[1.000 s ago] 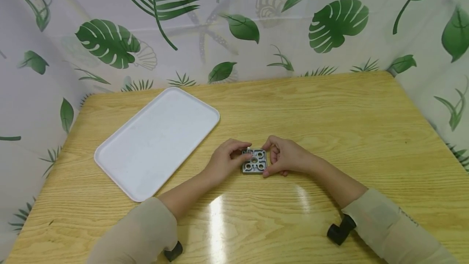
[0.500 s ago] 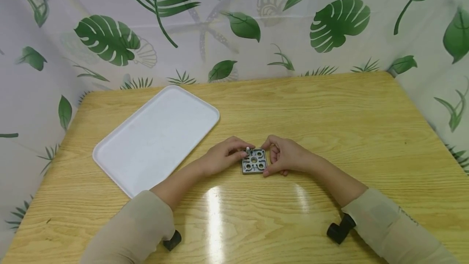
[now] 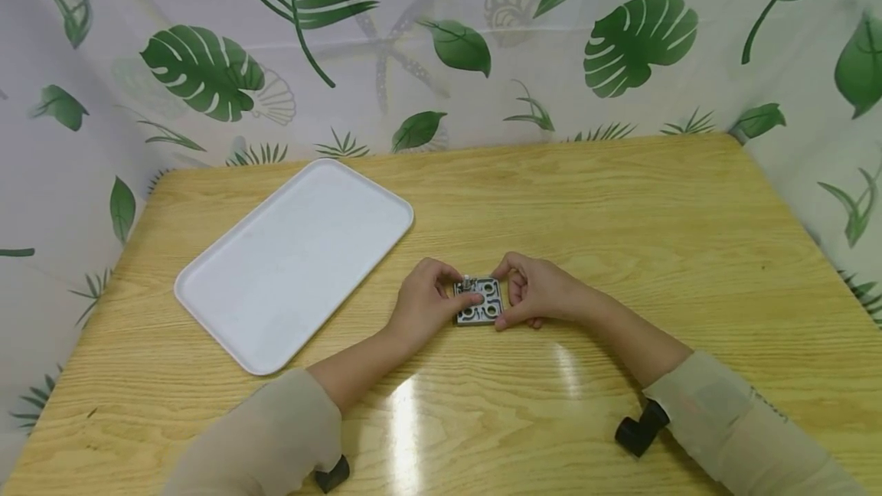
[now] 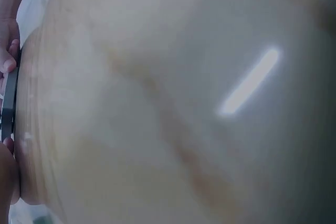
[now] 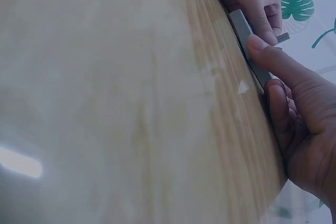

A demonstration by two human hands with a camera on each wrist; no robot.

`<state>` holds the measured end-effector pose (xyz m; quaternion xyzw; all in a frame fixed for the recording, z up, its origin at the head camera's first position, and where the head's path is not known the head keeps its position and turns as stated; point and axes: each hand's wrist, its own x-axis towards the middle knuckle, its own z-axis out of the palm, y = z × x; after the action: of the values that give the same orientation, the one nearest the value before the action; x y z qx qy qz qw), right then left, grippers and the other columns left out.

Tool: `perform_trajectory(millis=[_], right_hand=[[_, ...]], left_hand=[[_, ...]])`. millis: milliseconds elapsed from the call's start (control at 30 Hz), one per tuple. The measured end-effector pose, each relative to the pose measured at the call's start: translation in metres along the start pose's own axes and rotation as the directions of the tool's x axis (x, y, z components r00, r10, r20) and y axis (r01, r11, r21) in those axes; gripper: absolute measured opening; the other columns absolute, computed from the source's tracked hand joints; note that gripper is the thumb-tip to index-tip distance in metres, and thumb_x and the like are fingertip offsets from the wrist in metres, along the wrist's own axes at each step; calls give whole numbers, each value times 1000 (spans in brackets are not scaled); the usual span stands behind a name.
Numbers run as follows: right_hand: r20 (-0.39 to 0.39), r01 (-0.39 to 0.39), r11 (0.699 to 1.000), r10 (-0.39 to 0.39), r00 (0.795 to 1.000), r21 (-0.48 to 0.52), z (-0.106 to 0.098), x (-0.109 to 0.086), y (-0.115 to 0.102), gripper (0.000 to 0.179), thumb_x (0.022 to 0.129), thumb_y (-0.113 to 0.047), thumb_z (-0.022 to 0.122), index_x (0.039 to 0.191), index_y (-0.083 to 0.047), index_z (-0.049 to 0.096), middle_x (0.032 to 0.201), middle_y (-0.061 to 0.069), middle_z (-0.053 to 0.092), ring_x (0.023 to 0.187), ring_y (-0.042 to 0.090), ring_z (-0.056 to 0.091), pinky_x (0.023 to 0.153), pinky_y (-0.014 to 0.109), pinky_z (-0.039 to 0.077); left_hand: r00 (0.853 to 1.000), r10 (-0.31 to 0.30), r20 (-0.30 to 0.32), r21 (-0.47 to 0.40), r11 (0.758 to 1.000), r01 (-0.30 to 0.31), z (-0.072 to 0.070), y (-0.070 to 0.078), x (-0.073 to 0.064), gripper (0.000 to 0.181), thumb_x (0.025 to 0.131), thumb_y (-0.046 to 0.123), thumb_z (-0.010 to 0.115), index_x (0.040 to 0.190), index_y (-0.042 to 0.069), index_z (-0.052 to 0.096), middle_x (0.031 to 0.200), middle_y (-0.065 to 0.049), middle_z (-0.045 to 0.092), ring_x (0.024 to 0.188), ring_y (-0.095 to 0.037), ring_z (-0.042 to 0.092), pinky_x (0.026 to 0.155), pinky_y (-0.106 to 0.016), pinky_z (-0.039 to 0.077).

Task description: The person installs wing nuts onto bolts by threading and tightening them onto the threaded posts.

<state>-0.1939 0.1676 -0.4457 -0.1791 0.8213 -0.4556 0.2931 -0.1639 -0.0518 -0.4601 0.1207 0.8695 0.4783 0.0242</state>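
A small square grey metal plate with several round holes lies on the wooden table, nearer to me than the table's middle. From its far left corner a short metal screw-like pin stands up. My left hand pinches at this pin, index finger behind and thumb reaching over the plate. At the plate's right side my right hand grips it, index finger at the far corner, thumb at the near one. The right wrist view shows the plate edge-on, the pin sticking out past the left fingers.
A white rectangular tray lies slantwise on the table, left of the hands. Leaf-patterned cloth hangs behind and beside the wooden table. Black mounts stick out under the sleeves.
My left fingers drew back leftward from over the plate, then moved onto it again, thumb now over its middle. The right hand and the plate have stayed nearly still.
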Motion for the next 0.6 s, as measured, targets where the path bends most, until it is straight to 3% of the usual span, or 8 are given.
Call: perform_trajectory(millis=[133,400,500,600], right_hand=[[4,-2,1000,2,1000,0,1,1,2,70,65,-25,88,118,-4,46,69,6,58,48,14,53,43,26,47],[2,-4,1000,4,1000,-3,0,1,0,69,65,-25,88,117,-5,46,69,7,59,48,14,53,43,26,47],[2,-7,1000,7,1000,-2,0,0,-1,69,66,-24,88,117,-5,46,69,7,59,48,15,53,43,26,47],[1,-8,1000,8,1000,-2,0,0,-2,69,65,-24,88,116,-5,46,69,7,59,47,14,52,42,26,47]], left_hand=[[999,10,-44,26,1000,-9,3,1,0,33,74,29,80,89,7,63,86,-2,55,68,-10,48,58,-19,42],[999,15,-34,8,1000,-14,2,-1,1,27,77,27,78,90,8,63,87,-1,55,68,-9,48,58,-18,42],[999,36,9,5,999,-36,-1,-4,3,26,79,27,76,93,9,63,88,-1,55,69,-9,48,59,-19,42],[995,36,95,37,998,-40,-7,-5,8,26,81,30,74,98,12,64,90,2,55,72,-9,49,62,-21,43]])
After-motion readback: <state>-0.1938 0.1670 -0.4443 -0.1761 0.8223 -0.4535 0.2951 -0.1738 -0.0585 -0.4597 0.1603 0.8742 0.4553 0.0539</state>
